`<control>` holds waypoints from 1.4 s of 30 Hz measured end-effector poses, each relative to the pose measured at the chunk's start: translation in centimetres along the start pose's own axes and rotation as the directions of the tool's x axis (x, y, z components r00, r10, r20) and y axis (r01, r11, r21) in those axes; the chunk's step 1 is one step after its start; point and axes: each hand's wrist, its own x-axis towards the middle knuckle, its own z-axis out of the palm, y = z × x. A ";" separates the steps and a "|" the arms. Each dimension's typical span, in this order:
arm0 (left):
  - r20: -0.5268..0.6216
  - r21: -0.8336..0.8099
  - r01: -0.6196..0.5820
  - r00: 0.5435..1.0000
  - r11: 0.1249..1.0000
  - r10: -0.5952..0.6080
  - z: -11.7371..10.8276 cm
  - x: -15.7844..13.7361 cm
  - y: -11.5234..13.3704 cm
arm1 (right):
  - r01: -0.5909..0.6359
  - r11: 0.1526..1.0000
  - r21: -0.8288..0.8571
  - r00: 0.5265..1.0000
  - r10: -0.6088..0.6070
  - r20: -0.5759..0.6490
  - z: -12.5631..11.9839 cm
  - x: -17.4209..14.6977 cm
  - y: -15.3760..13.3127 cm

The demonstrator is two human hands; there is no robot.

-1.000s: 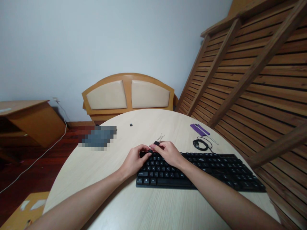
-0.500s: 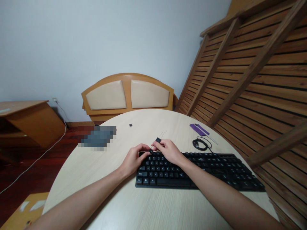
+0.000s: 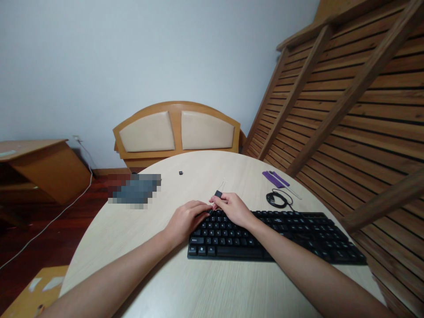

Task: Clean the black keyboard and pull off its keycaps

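A black keyboard lies across the table in front of me. Over its top-left keys, my right hand grips a wire keycap puller by its black middle, with thin wire prongs pointing away from me. My left hand is closed beside it, fingertips pinching a small black keycap near the puller's lower end. Fingers partly cover that keycap and the puller's near wires. Another small black keycap sits alone farther back on the table.
On the round pale table, a coiled black cable lies behind the keyboard. Beyond it are a purple cloth and a thin white-handled brush-like tool. A pixelated dark item is at the left edge.
My left fingers have shifted slightly right and closed further over the keycap, which now shows less. My right hand and the puller have barely moved.
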 end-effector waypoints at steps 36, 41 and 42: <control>-0.006 0.409 -0.206 0.973 0.889 0.229 -1.0 0.5 0.8 | -0.107 0.994 0.016 0.991 0.108 -0.074 -0.1 0.5 0.2; 0.037 0.468 -0.343 0.928 0.814 0.370 -2.0 0.8 -0.2 | -0.125 0.991 0.047 0.989 0.128 -0.074 0.1 0.5 0.1; 0.015 0.480 -0.319 0.934 0.817 0.356 -2.2 1.1 -0.7 | -0.130 0.990 0.058 0.988 0.134 -0.073 0.2 0.5 0.1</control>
